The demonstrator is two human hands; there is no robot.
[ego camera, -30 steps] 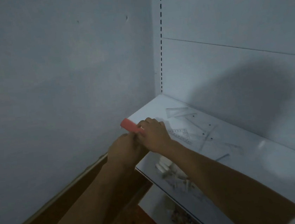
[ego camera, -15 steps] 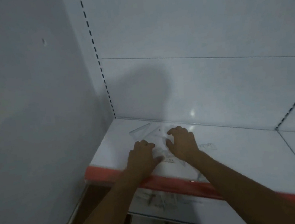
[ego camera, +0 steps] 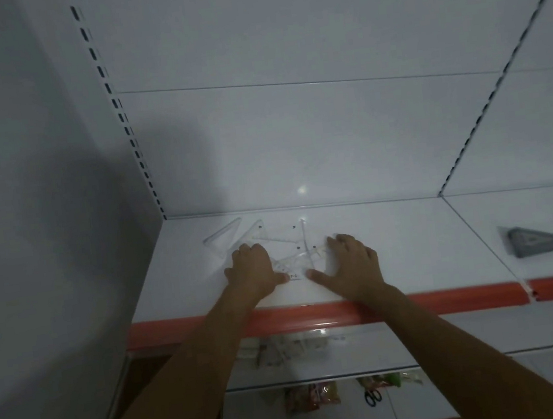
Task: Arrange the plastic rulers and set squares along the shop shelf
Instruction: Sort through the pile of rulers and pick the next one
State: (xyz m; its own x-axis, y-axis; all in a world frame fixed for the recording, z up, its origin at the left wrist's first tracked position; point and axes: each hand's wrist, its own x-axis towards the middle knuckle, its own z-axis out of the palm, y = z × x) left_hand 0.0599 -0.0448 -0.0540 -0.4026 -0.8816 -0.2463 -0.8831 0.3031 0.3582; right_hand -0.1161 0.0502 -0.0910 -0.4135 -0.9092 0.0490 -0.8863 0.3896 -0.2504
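Head view: your left hand [ego camera: 252,269] and right hand [ego camera: 352,262] press flat, fingers spread, on thin, slippery clear set squares [ego camera: 293,252]; lift them by an edge

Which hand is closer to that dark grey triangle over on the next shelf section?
Right. The right hand rests on the clear set squares, with bare shelf between it and the dark grey triangle; the left hand lies farther away, beyond the right.
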